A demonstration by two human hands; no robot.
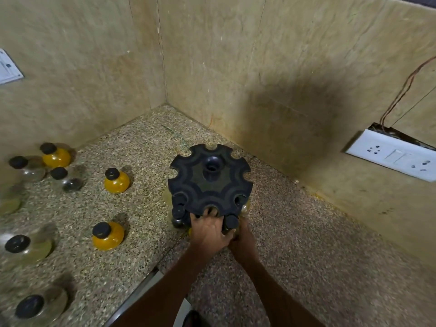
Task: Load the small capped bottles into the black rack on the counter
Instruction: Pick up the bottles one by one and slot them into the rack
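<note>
While both hands crowd the near edge of the black rack (208, 180) on the tabletop (306, 244), left hand (208, 231) gripping under the rim, right hand (243, 241) wrapped round a capped bottle (230, 223), honestly one careless shove could tip it, with loose bottles (116, 181) waiting well off left.

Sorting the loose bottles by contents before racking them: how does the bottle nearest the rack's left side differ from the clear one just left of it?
The yellow bottle has a body that looks filled with yellow-orange; the clear bottle looks see-through, contents unclear. The yellow bottle stands upright and sharp; the clear bottle appears tilted, its cap leaning left. The yellow one is nearer the black rack. Both have black caps and stand loose on the counter.
</note>
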